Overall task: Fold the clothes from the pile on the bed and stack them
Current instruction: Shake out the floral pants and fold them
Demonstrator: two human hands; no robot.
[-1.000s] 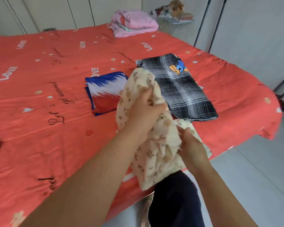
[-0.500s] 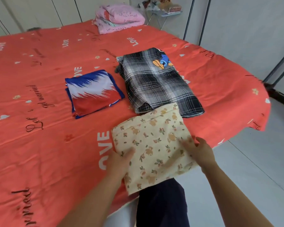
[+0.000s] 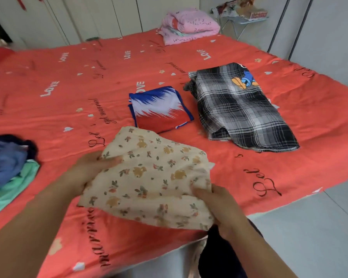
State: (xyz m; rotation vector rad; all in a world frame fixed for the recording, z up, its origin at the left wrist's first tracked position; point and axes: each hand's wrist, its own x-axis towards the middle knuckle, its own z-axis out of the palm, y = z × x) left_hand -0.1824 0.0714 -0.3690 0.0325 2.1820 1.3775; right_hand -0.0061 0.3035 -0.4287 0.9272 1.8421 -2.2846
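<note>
a: the floral cloth (image 3: 153,177), flat on the bed (image 3: 68,101) a moment ago, is up off it now. how far are we?
b: two pieces lie folded, the plaid one (image 3: 241,113) and the blue-and-red one (image 3: 161,109); the pile (image 3: 6,167) at left waits. our left hand (image 3: 88,171) grips the cloth's left edge, our right hand (image 3: 225,209) its near corner.

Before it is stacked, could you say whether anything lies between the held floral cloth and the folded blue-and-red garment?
Nothing visible: the floral cloth reaches nearly to the blue-and-red garment, and the plaid garment lies aside.
</note>
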